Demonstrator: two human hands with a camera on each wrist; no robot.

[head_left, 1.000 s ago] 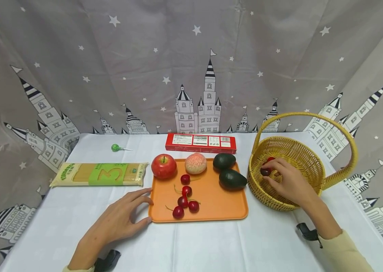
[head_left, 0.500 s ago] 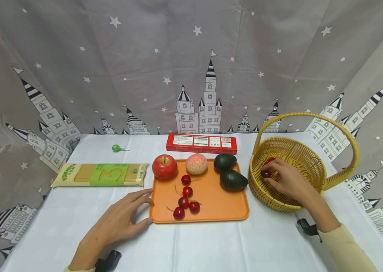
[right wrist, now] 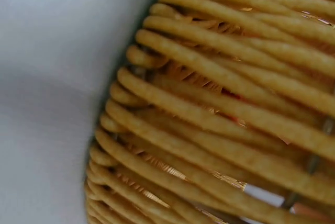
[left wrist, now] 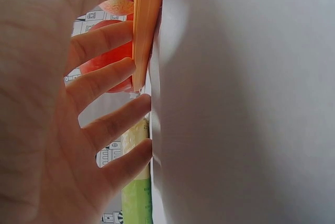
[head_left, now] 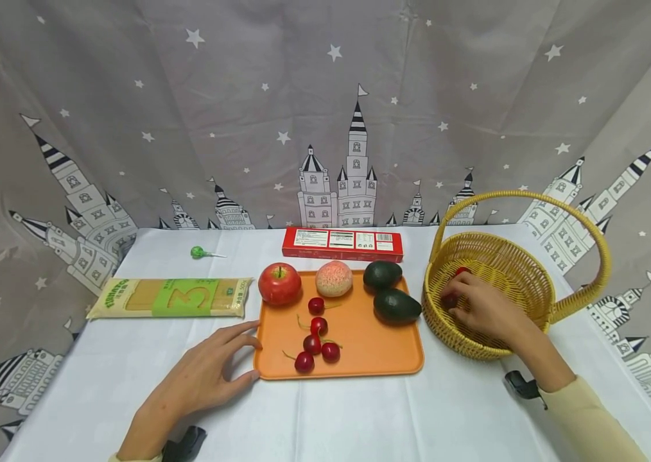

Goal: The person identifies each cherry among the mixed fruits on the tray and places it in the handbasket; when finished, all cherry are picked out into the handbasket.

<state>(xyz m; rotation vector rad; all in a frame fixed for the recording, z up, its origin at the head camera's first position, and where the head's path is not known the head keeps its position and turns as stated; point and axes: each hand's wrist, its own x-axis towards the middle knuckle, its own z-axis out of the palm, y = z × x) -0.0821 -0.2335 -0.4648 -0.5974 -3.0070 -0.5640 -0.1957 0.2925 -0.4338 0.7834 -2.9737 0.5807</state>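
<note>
My right hand (head_left: 487, 310) reaches into the yellow wicker basket (head_left: 533, 269), its fingers and thumb around a dark red cherry (head_left: 449, 299) low inside. Another red piece (head_left: 462, 271), mostly hidden behind the fingers, shows beyond the hand. The basket's woven wall fills the right wrist view and hides that hand there. My left hand (head_left: 204, 366) rests at the left edge of the orange tray (head_left: 372, 356), fingers spread, fingertips touching its rim. On the tray lie several stemmed cherries (head_left: 312, 344), a red apple (head_left: 280, 283), a peach (head_left: 334, 278) and two avocados (head_left: 397, 305).
Behind the tray lies a red box (head_left: 341, 244). A yellow-and-green noodle packet (head_left: 172, 298) is at the left, with a green lollipop (head_left: 198, 252) behind it. The basket's tall handle (head_left: 533, 194) arches above the right side. A grey castle-print curtain (head_left: 233, 96) stands behind the table.
My right hand has sunk slightly within the basket, and its fingers now cover more of the cherry. My left hand, the tray and its fruit stay in place.
</note>
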